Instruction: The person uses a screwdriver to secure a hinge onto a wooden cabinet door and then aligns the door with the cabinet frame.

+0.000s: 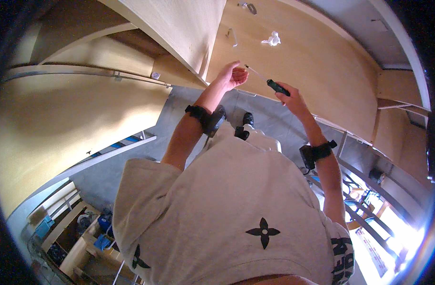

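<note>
My right hand is wrapped round the dark green handle of a screwdriver. Its thin shaft points up and left, with the tip close to the fingers of my left hand. That hand is palm up with its fingers curled in; whatever lies in them, if anything, is too small to make out. Both hands are over a light wooden panel. Farther off on this panel are a bent metal handle, a crumpled clear plastic bag and a second metal piece.
An upright wooden board rises just left of my left hand. A large wooden panel with a metal strip stands farther left. Boxes with tools and blue items are at lower left. Metal rails lie to the right, above the grey floor.
</note>
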`<state>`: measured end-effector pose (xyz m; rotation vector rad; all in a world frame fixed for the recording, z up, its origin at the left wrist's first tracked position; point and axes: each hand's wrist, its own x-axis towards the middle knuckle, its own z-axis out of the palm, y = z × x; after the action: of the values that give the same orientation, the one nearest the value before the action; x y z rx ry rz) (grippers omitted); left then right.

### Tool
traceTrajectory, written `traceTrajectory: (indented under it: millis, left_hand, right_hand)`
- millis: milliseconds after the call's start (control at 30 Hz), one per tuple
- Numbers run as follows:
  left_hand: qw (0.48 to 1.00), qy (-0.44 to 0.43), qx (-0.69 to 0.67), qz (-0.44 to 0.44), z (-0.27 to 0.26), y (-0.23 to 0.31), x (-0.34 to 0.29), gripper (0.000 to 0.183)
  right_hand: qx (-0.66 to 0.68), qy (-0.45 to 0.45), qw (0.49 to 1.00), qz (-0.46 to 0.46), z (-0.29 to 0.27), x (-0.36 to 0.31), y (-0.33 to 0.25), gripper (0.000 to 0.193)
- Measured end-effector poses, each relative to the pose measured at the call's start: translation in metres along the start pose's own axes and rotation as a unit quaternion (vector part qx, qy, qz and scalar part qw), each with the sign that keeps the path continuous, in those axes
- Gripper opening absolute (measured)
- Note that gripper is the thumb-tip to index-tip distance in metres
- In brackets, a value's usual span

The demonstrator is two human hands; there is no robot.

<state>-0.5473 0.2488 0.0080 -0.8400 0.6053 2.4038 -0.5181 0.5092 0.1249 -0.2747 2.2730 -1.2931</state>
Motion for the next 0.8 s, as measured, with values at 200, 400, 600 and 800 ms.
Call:
traceTrajectory:
  millis: [200,400,600,800]
  left_hand:
    - [0.995,-0.033,0.077,0.058,-0.003,-0.004,0.000,0.016]
    - [0.984,-0.074,-0.124,0.105,-0.002,-0.006,-0.012,0.017]
    - [0.965,-0.155,-0.178,0.113,-0.005,-0.011,-0.030,0.016]
    - [0.958,-0.179,-0.197,0.110,-0.027,-0.013,-0.041,0.017]
  right_hand:
    - [-0.076,0.008,0.994,-0.075,-0.001,-0.004,0.003,0.038]
    - [-0.022,0.001,1.000,-0.018,0.007,-0.008,-0.008,0.039]
    - [0.032,-0.005,0.999,-0.023,0.025,-0.011,-0.019,0.040]
    - [0.049,-0.001,0.999,-0.019,0.049,-0.024,-0.020,0.039]
